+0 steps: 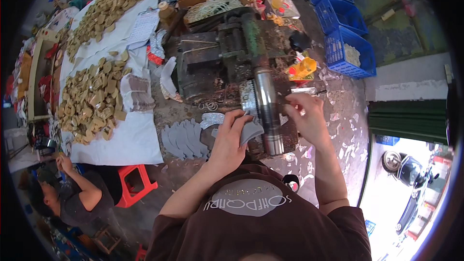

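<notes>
My left hand (229, 140) is closed on a grey curved flat piece (251, 131), its fingers over the upper edge. The piece lies beside the near end of a shiny metal cylinder (267, 99) that sticks out toward me from a worn, greenish machine (212, 50). On the cylinder's right side is my right hand (308, 117), its fingers curled and thumb drawn in. Whatever those fingertips hold, if anything, is too small to make out. Left of my left hand, several similar grey curved pieces (183, 139) lie overlapped in a row.
White sheets at left carry heaps of tan pieces (94, 101) and a bundle of pale pieces (136, 93). Blue crates (349, 53) stand at far right. A yellow container (303, 67) is beside the machine. Lower left, a person (82, 193) sits near a red stool (135, 183).
</notes>
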The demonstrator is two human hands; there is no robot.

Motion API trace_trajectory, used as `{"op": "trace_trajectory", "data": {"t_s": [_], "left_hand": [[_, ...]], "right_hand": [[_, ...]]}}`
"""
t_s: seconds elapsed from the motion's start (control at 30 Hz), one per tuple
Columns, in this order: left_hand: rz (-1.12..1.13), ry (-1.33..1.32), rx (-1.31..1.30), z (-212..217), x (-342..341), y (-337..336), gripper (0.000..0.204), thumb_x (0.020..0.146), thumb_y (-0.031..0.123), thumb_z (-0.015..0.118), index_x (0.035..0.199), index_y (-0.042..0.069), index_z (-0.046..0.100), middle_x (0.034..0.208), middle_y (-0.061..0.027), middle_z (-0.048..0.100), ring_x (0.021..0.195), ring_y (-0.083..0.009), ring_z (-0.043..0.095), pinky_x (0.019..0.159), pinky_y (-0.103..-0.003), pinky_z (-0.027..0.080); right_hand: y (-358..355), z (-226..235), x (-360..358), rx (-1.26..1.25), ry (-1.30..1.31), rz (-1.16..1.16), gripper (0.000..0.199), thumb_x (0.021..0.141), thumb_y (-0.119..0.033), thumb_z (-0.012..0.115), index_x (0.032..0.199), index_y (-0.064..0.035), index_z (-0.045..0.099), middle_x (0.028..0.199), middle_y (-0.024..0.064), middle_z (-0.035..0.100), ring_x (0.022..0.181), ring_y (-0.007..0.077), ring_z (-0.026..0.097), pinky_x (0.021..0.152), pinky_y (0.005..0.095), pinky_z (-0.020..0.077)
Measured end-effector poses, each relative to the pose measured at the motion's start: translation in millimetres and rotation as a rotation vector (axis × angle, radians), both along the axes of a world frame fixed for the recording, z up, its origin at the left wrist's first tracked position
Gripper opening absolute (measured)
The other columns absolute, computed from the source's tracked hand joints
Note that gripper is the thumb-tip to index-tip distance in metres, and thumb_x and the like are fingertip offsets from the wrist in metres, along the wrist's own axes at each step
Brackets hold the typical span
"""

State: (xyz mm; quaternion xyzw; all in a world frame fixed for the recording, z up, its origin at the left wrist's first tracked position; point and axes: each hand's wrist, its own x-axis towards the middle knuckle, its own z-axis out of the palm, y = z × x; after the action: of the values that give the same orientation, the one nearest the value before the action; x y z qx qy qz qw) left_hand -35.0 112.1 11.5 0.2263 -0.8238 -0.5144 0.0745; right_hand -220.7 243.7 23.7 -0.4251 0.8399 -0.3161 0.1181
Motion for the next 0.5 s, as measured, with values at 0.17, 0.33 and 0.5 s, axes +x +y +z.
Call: {"op": "trace_trajectory", "data": {"t_s": [0.17,0.33,0.5], "left_hand": [[0.216,0.066,-0.045,-9,55,-40,0.046,0.068,-0.013,0.056,0.111,0.004,0.055,0.117,-0.0155,0.048,0.113,-0.0343,0.048,0.096,-0.036,0.038],[0.426,-0.072,-0.344,-49,141,-93,0.046,0.065,-0.013,0.057,0.108,0.003,0.055,0.12,-0.0143,0.05,0.109,-0.0348,0.049,0.092,-0.041,0.04],[0.008,-0.396,-0.701,-103,200,-82,0.041,0.067,-0.006,0.058,0.106,0.006,0.06,0.117,-0.0075,0.053,0.099,-0.0283,0.051,0.084,-0.04,0.04]], "right_hand": [[3,-12,-3,-0.164,-0.111,-0.109,0.025,0.076,-0.004,0.068,0.101,-0.001,0.064,0.075,0.0079,0.062,0.067,0.0154,0.059,0.069,0.0289,0.0471],[8,-18,-6,-0.192,-0.253,-0.168,0.024,0.083,-0.006,0.064,0.106,0.0008,0.06,0.082,0.0048,0.059,0.077,0.0121,0.054,0.073,0.0266,0.0444],[4,-16,-4,-0.174,-0.279,-0.208,0.025,0.086,-0.009,0.063,0.109,0.0004,0.058,0.083,0.0035,0.058,0.079,0.0112,0.052,0.075,0.0259,0.0432]]}}
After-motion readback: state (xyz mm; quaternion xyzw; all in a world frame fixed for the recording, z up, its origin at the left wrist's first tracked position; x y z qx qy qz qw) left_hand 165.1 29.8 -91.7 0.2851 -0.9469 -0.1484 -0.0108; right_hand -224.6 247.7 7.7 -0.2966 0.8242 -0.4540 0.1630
